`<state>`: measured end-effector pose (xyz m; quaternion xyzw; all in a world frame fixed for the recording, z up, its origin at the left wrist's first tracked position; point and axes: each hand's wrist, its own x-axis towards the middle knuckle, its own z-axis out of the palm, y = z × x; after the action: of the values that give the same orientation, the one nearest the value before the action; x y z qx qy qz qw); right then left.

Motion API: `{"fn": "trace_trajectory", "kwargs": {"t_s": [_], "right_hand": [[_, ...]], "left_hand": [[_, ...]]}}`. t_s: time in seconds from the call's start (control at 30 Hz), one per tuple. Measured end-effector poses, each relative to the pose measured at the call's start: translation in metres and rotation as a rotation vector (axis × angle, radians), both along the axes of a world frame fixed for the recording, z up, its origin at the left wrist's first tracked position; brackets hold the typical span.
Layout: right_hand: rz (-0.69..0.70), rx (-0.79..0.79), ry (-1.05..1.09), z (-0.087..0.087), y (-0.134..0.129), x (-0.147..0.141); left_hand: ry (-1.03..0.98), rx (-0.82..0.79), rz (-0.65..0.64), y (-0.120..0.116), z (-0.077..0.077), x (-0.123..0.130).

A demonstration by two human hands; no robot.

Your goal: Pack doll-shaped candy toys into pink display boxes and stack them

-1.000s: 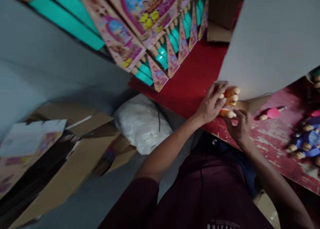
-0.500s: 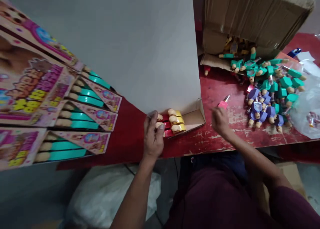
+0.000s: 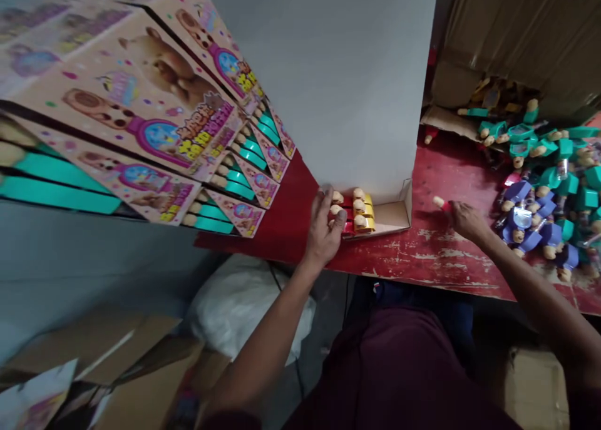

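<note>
In the head view, my left hand [image 3: 323, 233] is closed round the left end of an open display box [image 3: 390, 217], its thumb over red bear-headed toys [image 3: 348, 227]. Beside these, a column of yellow bear-headed toys [image 3: 366, 212] stands in the box, with bare cardboard to their right. The box's tall pale back panel [image 3: 357, 86] rises behind. My right hand [image 3: 467, 220] is above the red table, right of the box, pinching a red bear-headed toy [image 3: 440, 203]. Its tan head points left and my fingers hide most of the body.
Printed display boxes [image 3: 154, 104] with teal toys are stacked at the left. Loose purple toys [image 3: 521, 195] and teal toys [image 3: 563, 148] lie heaped on the right, before a brown carton [image 3: 521, 29]. A white sack [image 3: 239, 298] lies below the table [image 3: 451, 261].
The view has swung left, so things sit further right. My right hand has taken hold of a red bear-headed toy. My left hand stays at the box's left end.
</note>
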<state>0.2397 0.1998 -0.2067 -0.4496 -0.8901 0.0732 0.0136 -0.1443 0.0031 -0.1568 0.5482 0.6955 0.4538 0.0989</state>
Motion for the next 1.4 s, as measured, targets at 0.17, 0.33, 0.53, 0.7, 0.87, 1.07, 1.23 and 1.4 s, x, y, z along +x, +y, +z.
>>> {"fn": "trace_trajectory", "kwargs": {"t_s": [0.17, 0.33, 0.53, 0.7, 0.87, 1.07, 1.23, 1.4], "right_hand": [[-0.422, -0.227, 0.74, 0.035, -0.042, -0.005], [-0.189, -0.538, 1.014, 0.087, -0.092, -0.058], [0.093, -0.22, 0.784, 0.087, -0.077, -0.131], [0.224, -0.116, 0.691, 0.059, -0.054, -0.158], [0.336, -0.141, 0.504, 0.068, -0.051, -0.158], [0.332, -0.18, 0.36, 0.073, -0.04, -0.168], [0.294, -0.129, 0.323, 0.056, -0.049, -0.177], [0.118, 0.116, 0.563, 0.042, -0.072, -0.178]], "left_hand": [[0.166, 0.085, 0.141, 0.001, 0.019, 0.013], [0.396, 0.142, 0.136, 0.013, 0.04, 0.014], [0.49, -0.072, -0.087, 0.027, 0.043, 0.011], [0.441, -0.152, -0.155, 0.024, 0.041, 0.013], [0.409, -0.066, -0.164, 0.016, 0.036, 0.016], [0.233, 0.073, 0.1, 0.015, 0.041, 0.004], [0.124, 0.038, -0.02, 0.031, 0.043, -0.007], [0.133, 0.028, -0.036, 0.032, 0.034, -0.006]]}}
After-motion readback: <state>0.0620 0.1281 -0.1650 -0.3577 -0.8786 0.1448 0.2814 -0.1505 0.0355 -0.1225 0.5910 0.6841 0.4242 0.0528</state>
